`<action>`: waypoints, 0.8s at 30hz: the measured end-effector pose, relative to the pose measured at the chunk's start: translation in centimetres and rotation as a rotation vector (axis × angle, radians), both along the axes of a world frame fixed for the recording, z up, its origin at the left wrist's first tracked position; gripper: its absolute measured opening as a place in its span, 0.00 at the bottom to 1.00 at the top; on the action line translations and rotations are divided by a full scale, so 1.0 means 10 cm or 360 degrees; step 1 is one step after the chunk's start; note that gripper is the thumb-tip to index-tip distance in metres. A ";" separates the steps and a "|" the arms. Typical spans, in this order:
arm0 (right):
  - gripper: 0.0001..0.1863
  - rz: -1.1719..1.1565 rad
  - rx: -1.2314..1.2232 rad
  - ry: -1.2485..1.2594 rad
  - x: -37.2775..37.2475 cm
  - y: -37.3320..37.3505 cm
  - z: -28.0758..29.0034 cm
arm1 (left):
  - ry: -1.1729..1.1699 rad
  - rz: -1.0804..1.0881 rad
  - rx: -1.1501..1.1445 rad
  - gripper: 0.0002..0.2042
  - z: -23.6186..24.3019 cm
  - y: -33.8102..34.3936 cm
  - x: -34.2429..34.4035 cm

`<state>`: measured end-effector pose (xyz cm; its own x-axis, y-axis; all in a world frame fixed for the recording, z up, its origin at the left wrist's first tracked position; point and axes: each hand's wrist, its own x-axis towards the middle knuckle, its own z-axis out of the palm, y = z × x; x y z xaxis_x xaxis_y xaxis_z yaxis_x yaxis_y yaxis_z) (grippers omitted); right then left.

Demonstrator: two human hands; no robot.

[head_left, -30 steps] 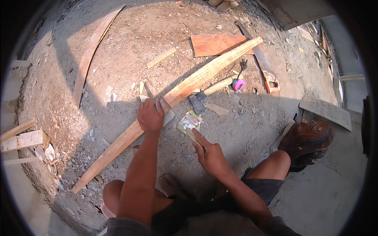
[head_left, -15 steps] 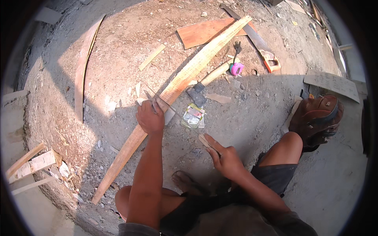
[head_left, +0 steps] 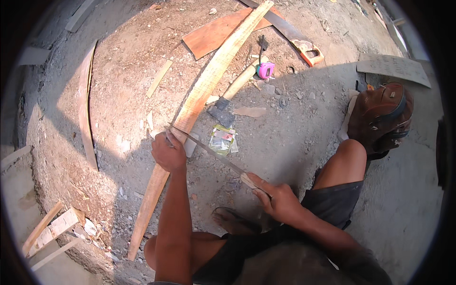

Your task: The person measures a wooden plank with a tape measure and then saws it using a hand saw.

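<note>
A long wooden board (head_left: 204, 92) runs diagonally over the ground, its pale sunlit end far off and its darker end near my left knee. My left hand (head_left: 169, 152) is closed around it near the middle, thumb on top. My right hand (head_left: 275, 197) grips the wooden handle of a long, narrow metal blade (head_left: 213, 153). The blade lies across the board just beyond my left fingers, and its tapered tip sticks out past the far-left edge. Whether it has teeth, I cannot make out. A pale block (head_left: 191, 145) shows under the board beside my left hand.
Right of the board lie a hammer (head_left: 240, 81), a pink tape measure (head_left: 265, 70) and a small clear packet (head_left: 222, 140). A handsaw (head_left: 309, 51) and a reddish panel (head_left: 209, 38) are farther off. A brown backpack (head_left: 380, 116) stands at right; wood scraps (head_left: 57, 230) lie at left.
The blade's handle has moved slightly down and right, and the blade shows more clearly across the board. My left hand keeps its hold. The whole view has shifted a little.
</note>
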<state>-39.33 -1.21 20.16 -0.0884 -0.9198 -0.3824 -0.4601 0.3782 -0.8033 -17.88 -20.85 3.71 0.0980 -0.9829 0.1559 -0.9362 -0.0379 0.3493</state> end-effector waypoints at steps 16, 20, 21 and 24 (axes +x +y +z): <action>0.30 0.0046 -0.0102 0.0000 -0.12 0.12 -0.06 | -0.0002 -0.0101 -0.0128 0.12 -0.05 -0.01 0.03; 0.28 0.0130 0.0013 0.0195 0.25 -0.95 -0.54 | 0.0097 -0.0076 -0.0013 0.12 -0.03 0.04 -0.21; 0.27 0.0095 -0.0082 0.0158 0.30 -1.16 -0.60 | 0.0070 -0.0095 -0.0063 0.13 0.00 0.01 -0.25; 0.25 0.0129 0.0003 0.0100 0.32 -0.94 -0.54 | 0.0002 -0.0067 -0.0018 0.13 -0.02 0.06 -0.04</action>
<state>-36.08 -10.59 14.76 -0.0375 -0.9241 -0.3803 -0.5386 0.3392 -0.7712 -18.24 -20.26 3.52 0.0567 -0.9844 0.1667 -0.9366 0.0054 0.3504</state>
